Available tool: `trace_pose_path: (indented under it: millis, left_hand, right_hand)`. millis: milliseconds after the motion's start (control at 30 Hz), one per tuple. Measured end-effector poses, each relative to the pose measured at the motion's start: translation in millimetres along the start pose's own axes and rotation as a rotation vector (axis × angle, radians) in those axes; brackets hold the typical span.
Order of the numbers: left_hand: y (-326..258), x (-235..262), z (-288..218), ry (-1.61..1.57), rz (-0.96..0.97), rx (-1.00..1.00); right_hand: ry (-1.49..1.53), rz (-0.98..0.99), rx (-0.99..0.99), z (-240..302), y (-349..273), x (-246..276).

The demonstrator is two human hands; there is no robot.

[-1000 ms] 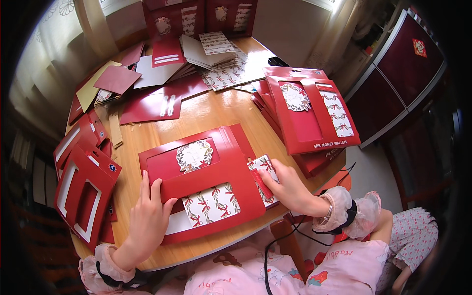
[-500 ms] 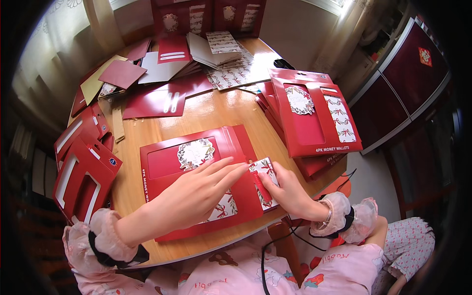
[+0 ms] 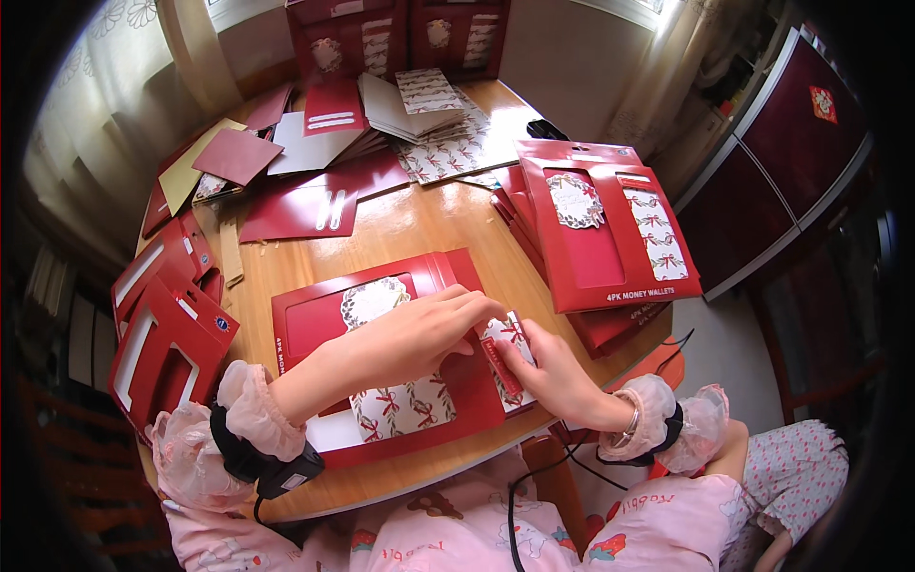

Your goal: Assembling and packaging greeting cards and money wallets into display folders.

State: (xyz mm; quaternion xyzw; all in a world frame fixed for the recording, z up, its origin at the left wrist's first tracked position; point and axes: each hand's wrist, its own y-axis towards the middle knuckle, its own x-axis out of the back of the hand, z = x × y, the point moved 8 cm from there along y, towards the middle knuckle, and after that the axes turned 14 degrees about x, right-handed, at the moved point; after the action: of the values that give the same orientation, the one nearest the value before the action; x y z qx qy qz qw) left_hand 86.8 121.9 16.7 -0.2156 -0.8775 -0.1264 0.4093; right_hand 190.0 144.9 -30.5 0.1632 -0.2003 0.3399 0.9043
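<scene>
"Where's that patterned card (image 3: 508,332)?"

"At the right end of the red packet (image 3: 474,400). The right hand (image 3: 560,375) pinches it, thumb on top beside the red tag (image 3: 499,366)."

"Heavy, would you say?"

"Light, I'd guess: stiffish, smooth enough to slide, and likely to crease at the corners. Best taken flat by its edges."

"And the left hand (image 3: 431,330)?"

"Over the red packet, fingers bent toward the card. I can't tell whether they grip. That forearm (image 3: 329,375) hides the packet's middle, and the right hand's other fingertips are out of sight."
</scene>
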Motion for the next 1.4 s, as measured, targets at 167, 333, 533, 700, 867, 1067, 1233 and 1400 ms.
trace_pose_path:
  millis: [167,333,533,700,867,1067,1233,1400]
  left_hand:
    - [-6.4,-6.0,1.5,0.123,0.006,0.019]
    - [-48.3,21.6,13.7,0.519,-0.166,0.413]
    - [-73.7,11.7,35.6,0.609,-0.132,0.426]
    - [-69.5,11.2,40.3,0.502,-0.248,0.33]
    - [-71.5,9.3,38.8,0.488,-0.281,0.365]
    - [-73.5,7.2,38.1,0.477,-0.308,0.375]
    - [-75.0,10.6,35.8,0.456,-0.328,0.367]
    - [-74.8,7.9,34.6,0.48,-0.307,0.385]
  right_hand:
    - [0.015,0.005,-0.007,0.4,3.4,-5.3]
    - [0.013,-0.008,-0.021,-2.9,4.1,1.5]
    - [-0.011,0.024,-0.05,-6.8,7.4,-1.2]
    - [-0.081,0.046,-0.055,-3.0,10.7,-0.8]
    - [-0.164,0.069,-0.078,1.9,11.9,-2.1]
    - [-0.092,0.038,0.007,11.2,13.7,-2.3]
    - [-0.127,0.041,0.034,11.4,13.0,-2.5]
    - [-0.21,0.025,0.103,14.9,13.3,-3.5]
